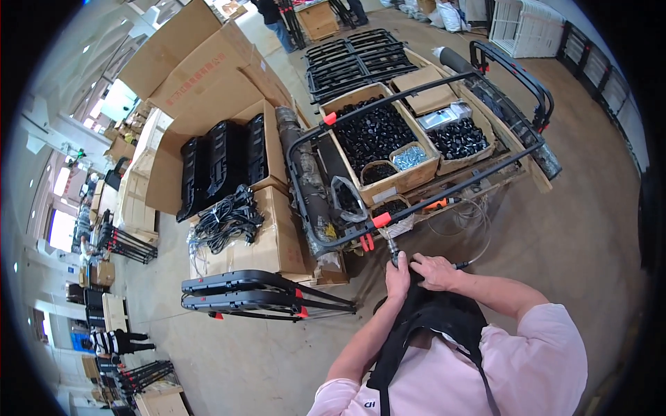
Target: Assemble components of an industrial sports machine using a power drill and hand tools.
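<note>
Left fingers wrap the driver, likely steadying it; right fingers curl alongside, hold unclear; frame ahead.

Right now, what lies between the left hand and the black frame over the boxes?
In the head view, a tool's metal nose lies between the left hand and the frame.

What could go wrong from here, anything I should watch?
The looped clear hose near the right hand might snag if pulled. The tool at the left hand could slip and scratch the black tubular frame just ahead. The cable pile, heaped loosely on a carton, may slide off if bumped.
</note>
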Available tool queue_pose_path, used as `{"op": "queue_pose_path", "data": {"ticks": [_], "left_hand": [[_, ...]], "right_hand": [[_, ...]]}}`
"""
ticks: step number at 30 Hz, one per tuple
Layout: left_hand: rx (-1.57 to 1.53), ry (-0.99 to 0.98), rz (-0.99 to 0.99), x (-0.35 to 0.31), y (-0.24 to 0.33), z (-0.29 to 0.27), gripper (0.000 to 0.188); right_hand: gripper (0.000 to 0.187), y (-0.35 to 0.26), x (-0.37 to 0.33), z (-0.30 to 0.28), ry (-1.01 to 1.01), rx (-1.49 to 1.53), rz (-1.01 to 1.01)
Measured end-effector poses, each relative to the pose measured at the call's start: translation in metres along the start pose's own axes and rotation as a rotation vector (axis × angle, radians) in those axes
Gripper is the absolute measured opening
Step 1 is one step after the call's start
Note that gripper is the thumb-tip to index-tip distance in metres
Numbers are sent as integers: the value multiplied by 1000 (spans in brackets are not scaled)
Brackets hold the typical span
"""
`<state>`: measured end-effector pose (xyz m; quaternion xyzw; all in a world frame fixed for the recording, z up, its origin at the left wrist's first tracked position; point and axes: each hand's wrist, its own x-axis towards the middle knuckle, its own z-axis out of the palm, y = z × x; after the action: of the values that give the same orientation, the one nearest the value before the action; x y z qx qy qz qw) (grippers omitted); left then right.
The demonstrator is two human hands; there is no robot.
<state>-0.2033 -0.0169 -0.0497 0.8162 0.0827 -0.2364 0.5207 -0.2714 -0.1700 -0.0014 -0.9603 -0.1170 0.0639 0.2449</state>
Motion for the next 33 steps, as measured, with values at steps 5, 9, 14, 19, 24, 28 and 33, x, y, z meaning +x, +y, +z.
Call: {"op": "queue_pose_path", "data": {"ticks": [5,9,14,19,24,28,33], "left_hand": [[12,-59,-78,-11,-11,2,73],[54,-209,-114,-7,-22,20,70],[457,-484,155,24,22,56,60],[393,-713,624,27,143,104,30],[375,-566,872,89,235,188,24],[581,-389,936,185,260,265,22],[1267,-329,934,275,271,323,22]], "right_hand": [[49,-3,-15,1,-18,1,-8],[55,6,-37,-1,-119,47,150],[66,53,-74,-11,70,137,379],[65,138,-101,-55,200,220,770],[62,268,-110,-92,476,207,1010],[66,363,-102,-127,436,255,1124],[67,470,-93,-118,315,282,1101]]}}
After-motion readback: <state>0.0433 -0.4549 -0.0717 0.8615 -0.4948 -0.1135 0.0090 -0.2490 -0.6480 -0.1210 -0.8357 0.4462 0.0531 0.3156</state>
